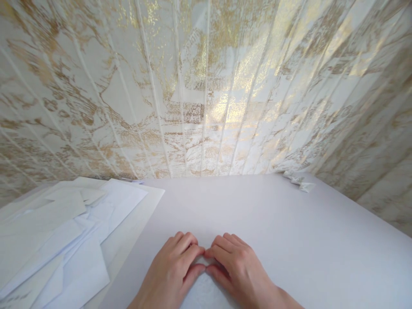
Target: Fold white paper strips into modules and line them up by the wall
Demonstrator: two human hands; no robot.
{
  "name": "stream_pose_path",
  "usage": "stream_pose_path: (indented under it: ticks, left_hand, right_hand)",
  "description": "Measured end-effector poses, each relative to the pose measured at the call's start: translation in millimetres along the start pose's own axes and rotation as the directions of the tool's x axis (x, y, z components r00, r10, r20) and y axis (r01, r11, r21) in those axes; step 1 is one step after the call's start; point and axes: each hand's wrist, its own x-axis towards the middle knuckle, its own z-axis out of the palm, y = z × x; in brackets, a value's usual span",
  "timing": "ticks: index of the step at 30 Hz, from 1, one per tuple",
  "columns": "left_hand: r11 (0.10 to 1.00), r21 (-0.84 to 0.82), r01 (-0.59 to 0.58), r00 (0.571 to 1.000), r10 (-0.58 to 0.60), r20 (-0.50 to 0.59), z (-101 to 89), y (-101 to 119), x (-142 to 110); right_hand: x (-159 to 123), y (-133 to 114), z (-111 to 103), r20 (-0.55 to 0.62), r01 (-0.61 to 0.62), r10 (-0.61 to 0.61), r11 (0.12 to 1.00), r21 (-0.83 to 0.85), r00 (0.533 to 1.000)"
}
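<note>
At the front middle of the white table, my left hand [177, 266] and my right hand [238, 268] meet, thumbs and index fingertips almost touching. Between and below them lies a pale, faintly textured sheet of paper [203, 292], hard to tell apart from the tabletop. Both hands have curled fingers, with the thumb and index finger closed on the paper's far part. My fingers hide most of the pinched part, so its exact shape does not show. The sheet's near end runs out of the bottom of the view.
A loose pile of white paper pieces [77, 240] covers the left side of the table [289, 249]. Several small folded paper shapes [305, 186] stand at the far right corner. Behind the table hangs a white curtain with a gold pattern [193, 107].
</note>
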Motion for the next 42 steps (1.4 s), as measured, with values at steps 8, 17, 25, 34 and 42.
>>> stream_pose_path:
  ticks: [8,17,25,34,42]
  left_hand:
    - [0.991,0.131,-0.032,0.999,0.036,-0.025,8.2,-4,-9]
    - [0.998,0.038,-0.057,0.984,0.062,-0.167,3.0,3,0]
    - [0.924,-0.349,0.154,0.945,-0.241,-0.222,6.4,12,12]
    - [0.837,-0.497,0.229,0.918,-0.355,-0.175,19.3,22,16]
    - [0.819,-0.528,0.225,0.934,-0.336,-0.123,21.7,15,10]
  right_hand:
    - [2,0,4,-0.028,0.102,-0.108,0.982,-0.158,0.994]
    - [4,-7,1,-0.021,0.015,-0.016,0.997,-0.080,1.000]
    - [9,-6,1,-0.007,-0.249,0.259,0.934,0.255,0.966]
    - [6,-5,6,-0.025,-0.289,0.305,0.924,0.248,0.952]
    - [4,-4,-3,-0.016,-0.250,0.265,0.926,0.283,0.964]
